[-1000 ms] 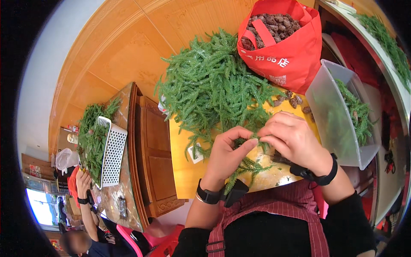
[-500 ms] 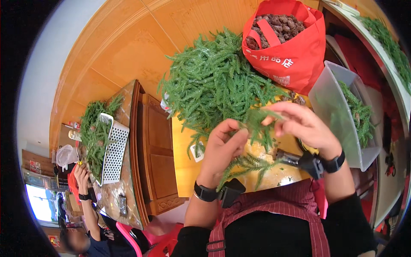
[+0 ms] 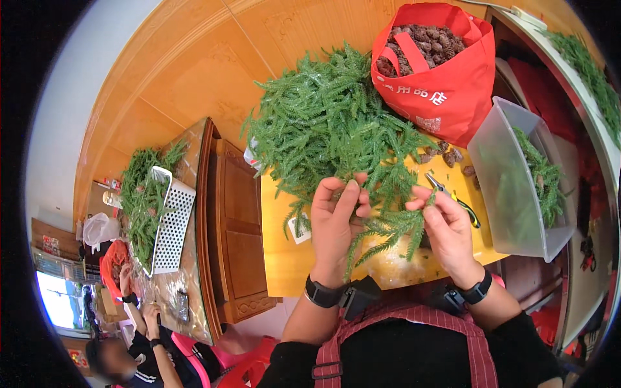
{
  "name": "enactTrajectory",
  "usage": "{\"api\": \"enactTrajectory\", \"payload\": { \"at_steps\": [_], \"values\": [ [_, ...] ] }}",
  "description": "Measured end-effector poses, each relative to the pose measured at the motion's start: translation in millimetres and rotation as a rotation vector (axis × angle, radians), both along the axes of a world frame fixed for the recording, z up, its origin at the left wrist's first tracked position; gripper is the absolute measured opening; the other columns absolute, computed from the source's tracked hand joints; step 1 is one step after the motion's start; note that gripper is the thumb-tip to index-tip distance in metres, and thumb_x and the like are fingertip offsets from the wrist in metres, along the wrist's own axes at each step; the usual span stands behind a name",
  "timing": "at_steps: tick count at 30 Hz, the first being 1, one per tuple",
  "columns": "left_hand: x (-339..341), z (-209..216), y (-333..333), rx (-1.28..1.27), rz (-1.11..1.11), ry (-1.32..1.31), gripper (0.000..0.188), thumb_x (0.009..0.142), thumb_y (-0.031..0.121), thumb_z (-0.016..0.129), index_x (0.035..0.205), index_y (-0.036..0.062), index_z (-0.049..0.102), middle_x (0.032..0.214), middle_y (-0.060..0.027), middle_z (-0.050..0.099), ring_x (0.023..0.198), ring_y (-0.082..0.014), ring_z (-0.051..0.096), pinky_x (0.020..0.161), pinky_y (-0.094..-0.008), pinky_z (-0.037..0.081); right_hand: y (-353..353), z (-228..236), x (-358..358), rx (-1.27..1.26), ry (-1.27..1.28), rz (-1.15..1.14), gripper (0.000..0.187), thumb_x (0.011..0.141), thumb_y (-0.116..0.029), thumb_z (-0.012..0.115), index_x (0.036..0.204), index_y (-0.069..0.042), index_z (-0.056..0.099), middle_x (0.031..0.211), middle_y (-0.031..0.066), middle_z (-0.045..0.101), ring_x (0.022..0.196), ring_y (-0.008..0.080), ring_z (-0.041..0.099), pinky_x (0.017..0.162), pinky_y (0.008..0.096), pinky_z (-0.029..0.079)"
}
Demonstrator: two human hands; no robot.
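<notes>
My right hand (image 3: 449, 229) is closed in a pinch on the stem end of a green needle-leaf sprig (image 3: 391, 234). Its branches spread leftward over the yellow tabletop (image 3: 284, 258). My left hand (image 3: 336, 223) is also pinched, with its fingertips at a green sprig tip (image 3: 349, 176); that sprig blends into the large heap of green sprigs (image 3: 317, 116) behind it. Beyond my right hand lies a pair of pliers (image 3: 467, 212) with black and yellow-green handles. A few loose pine cones (image 3: 453, 156) rest near the heap.
A red bag (image 3: 446, 97) full of pine cones stands at the back. To the right is a translucent plastic bin (image 3: 511, 187) holding sprigs. At a left-hand table, a co-worker's hands (image 3: 151, 317) are near a white perforated basket (image 3: 174, 226) beside more sprigs.
My hands have moved apart, and the right came down and now pinches the lower sprig's stem. The pliers have come into plain view. The co-worker's second hand now shows.
</notes>
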State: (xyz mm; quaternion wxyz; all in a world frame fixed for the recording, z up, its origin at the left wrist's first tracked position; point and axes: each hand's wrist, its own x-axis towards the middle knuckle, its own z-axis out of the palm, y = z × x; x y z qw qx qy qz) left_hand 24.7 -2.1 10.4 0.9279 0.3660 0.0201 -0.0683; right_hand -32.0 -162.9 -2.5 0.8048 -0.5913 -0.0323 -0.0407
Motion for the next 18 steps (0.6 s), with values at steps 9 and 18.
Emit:
{"api": "enactTrajectory", "payload": {
  "at_steps": [9, 18],
  "values": [
    [-12.1, 0.7, -6.6, 0.256, 0.061, -0.147, 0.011, 0.084, -0.001, 0.055, 0.094, 0.0023, 0.051, 0.091, -0.0092, 0.058, 0.063, -0.0086, 0.053, 0.054, -0.0194, 0.043, 4.7, 27.9, 22.4, -0.282, -0.222, 0.061, 0.031, 0.088, -0.011, 0.049, 0.115, 0.005, 0.052, 0.085, 0.0057, 0.053, 0.083, 0.0133, 0.054, 0.078, 0.0257, 0.041],
    [-17.9, 3.9, -6.4, 0.384, -0.054, -0.303, 0.013, 0.080, -0.006, 0.055, 0.091, 0.0001, 0.050, 0.103, -0.0086, 0.052, 0.066, -0.0078, 0.053, 0.055, -0.0194, 0.044, -2.6, 32.7, 34.5, 0.038, 0.060, 0.386, 0.018, 0.085, -0.003, 0.056, 0.101, 0.004, 0.050, 0.078, 0.0049, 0.059, 0.071, 0.0099, 0.058, 0.065, 0.0221, 0.046]
  ]
}}
